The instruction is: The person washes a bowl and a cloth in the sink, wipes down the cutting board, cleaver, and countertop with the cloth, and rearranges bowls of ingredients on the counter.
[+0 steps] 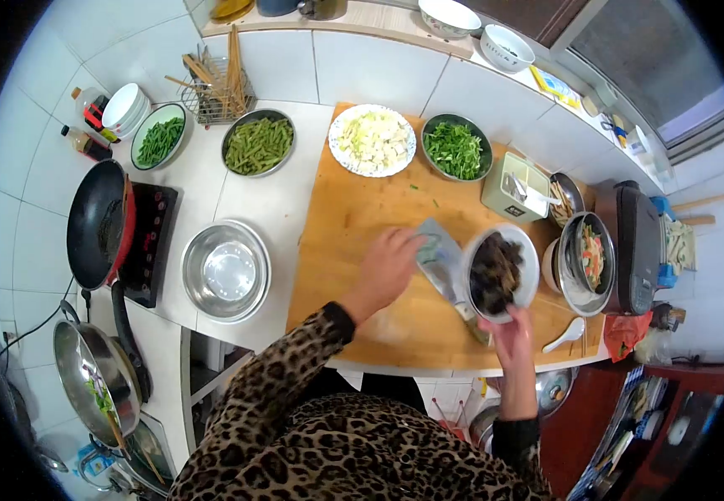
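My right hand (510,338) grips the near rim of a white bowl (531,271) holding a dark, leafy-looking food (495,271). The bowl is over the right part of the wooden board (353,242). My left hand (388,265) is over the middle of the board, its fingertips at the far end of a cleaver's wide blade (437,250); motion blurs the fingers, and whether they grip it is unclear. The cleaver's handle (472,324) points toward me, just left of the bowl. Beyond the hands stand a plate of chopped pale vegetable (372,140) and a bowl of chopped greens (455,149).
On the left are a red-rimmed pan (94,221) on a black cooktop (151,242), stacked metal bowls (226,271) and green bean dishes (257,144). A seasoning box (514,188), a bowl of sliced food (591,255) and a white spoon (564,334) are at the right.
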Tool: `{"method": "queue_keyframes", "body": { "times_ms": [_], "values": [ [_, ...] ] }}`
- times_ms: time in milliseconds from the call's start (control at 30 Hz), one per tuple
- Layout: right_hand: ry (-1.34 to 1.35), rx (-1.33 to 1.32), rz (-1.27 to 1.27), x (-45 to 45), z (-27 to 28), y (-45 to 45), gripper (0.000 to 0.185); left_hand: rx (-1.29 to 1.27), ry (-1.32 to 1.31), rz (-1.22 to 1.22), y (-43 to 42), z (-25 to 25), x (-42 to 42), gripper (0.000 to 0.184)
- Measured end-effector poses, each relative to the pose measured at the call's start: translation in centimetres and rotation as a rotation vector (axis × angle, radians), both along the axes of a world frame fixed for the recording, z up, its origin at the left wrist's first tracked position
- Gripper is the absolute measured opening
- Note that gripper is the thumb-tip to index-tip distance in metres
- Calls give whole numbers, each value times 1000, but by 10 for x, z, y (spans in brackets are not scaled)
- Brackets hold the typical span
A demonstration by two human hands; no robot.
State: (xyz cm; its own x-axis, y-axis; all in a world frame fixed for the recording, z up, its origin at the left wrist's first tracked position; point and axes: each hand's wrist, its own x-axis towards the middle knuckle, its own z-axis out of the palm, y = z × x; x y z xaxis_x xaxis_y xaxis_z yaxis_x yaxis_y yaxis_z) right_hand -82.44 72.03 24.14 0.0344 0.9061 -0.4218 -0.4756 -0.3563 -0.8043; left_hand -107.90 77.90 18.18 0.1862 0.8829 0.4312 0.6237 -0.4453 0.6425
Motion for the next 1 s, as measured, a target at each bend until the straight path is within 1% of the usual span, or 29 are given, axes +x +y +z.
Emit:
{"method": "queue_keyframes", "body": {
  "times_ms": [67, 100, 167, 200, 267, 333, 400, 467, 500, 533, 600, 667, 733, 767, 833, 867, 933, 1000],
  "values": [
    [-124, -14, -105, 35, 5, -21, 43, 86, 62, -83, 45, -6, 41, 45],
    [-147, -16, -155, 47, 5, -30, 43, 90, 61, -76, 66, -10, 60, 45],
    [-207, -44, -248, 64, 7, -41, 42, 61, 113, -149, 99, -24, 89, 42],
    [-240, -67, -294, 68, 7, -45, 40, 53, 112, -146, 111, -39, 95, 42],
    [-227, -101, -305, 84, -4, -48, 43, 151, 287, 3, 130, -66, 104, 40],
    [-165, -166, -302, 90, -12, -51, 43, 106, 329, -6, 133, -65, 86, 39],
    [-153, -170, -286, 88, -19, -41, 41, -45, 526, 147, 132, -64, 55, 39],
    [-123, -143, -186, 83, -25, -25, 39, 12, 459, 272, 120, -70, 22, 39],
    [-106, -131, -156, 77, -25, -13, 38, -36, 454, 283, 110, -60, 5, 36],
    [-97, -124, -136, 79, -36, -6, 36, -84, 445, 295, 100, -51, -12, 33],
    [-62, -100, -15, 69, -38, 18, 33, -24, 522, 495, 81, -60, -41, 35],
    [-5, -87, 92, 65, -47, 41, 34, 31, 516, 533, 60, -55, -74, 38],
    [-2, -91, 83, 54, -53, 60, 35, -148, 520, 685, 43, -64, -107, 37],
    [-3, -73, 127, 49, -55, 70, 35, -141, 520, 685, 33, -61, -123, 37],
    [-6, -55, 162, 40, -56, 88, 34, -305, 481, 780, 15, -48, -141, 36],
    [21, -38, 181, 35, -57, 97, 33, -183, 484, 791, 8, -44, -138, 36],
    [46, -45, 208, 29, -65, 106, 32, -90, 349, 671, 11, -30, -113, 38],
    [-3, -20, 242, 28, -76, 116, 30, -35, 237, 576, 23, -32, -84, 38]
  ]
}}
